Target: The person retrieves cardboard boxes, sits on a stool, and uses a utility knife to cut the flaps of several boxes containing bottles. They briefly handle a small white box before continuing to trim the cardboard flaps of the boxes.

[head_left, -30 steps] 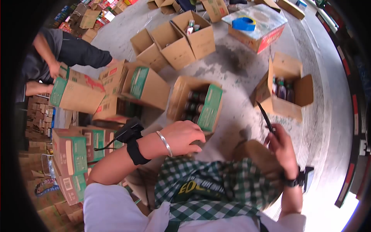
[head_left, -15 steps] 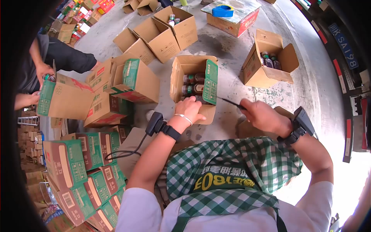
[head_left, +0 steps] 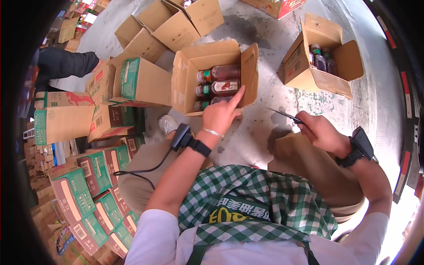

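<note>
An open cardboard carton (head_left: 185,84) stands on the floor in front of me, with several dark red bottles (head_left: 226,72) lying on their sides in it. My left hand (head_left: 221,115) is at its near right corner, index finger stretched out against the raised right flap (head_left: 250,73). The other fingers are partly bent, and the near bottle is partly hidden behind the hand. To the right of the carton, my right hand (head_left: 319,130) is closed round the dark handle of a thin knife (head_left: 285,114). Its blade points left towards the carton, apart from it.
Another open carton (head_left: 293,66) with bottles stands at the right. Several open cartons (head_left: 172,33) stand behind, and more (head_left: 148,81) to the left. Stacked brown-and-green cartons (head_left: 84,198) fill the lower left. A co-worker's dark-clothed leg (head_left: 66,62) shows at the left.
The carton's right flap has swung outward, from its green side facing me to its plain brown inside. My left index finger has stretched out to it. The view has shifted downward.
</note>
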A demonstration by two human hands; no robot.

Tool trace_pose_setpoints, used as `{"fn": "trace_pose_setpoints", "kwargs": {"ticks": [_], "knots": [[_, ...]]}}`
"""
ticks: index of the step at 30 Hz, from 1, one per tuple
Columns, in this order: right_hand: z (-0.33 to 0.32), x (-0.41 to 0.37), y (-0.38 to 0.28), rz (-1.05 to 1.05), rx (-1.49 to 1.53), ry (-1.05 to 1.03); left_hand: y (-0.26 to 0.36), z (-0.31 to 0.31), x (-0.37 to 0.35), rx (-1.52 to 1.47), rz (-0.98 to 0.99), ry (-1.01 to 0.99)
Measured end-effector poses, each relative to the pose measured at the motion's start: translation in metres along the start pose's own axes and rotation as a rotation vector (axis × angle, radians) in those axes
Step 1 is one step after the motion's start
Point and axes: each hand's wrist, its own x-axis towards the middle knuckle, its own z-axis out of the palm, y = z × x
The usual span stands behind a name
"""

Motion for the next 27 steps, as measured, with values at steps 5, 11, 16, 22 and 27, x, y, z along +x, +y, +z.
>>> {"fn": "trace_pose_setpoints", "kwargs": {"ticks": [5,11,16,22,27], "knots": [[0.006,0.009,0.014,-0.083,-0.171,-0.063,0.035,-0.003,0.014,-0.074,-0.087,-0.066],[0.037,0.03,0.045,-0.115,-0.206,-0.071,0.023,-0.001,-0.011,-0.132,-0.153,0.056],[0.054,0.043,0.049,-0.084,-0.175,-0.029,0.023,0.003,-0.005,-0.082,-0.149,0.022],[0.055,0.039,0.042,-0.068,-0.26,0.012,0.022,0.007,-0.005,-0.108,-0.07,0.099],[0.064,0.047,0.042,-0.019,-0.33,-0.023,0.025,0.01,-0.003,-0.072,-0.076,0.123]]}}
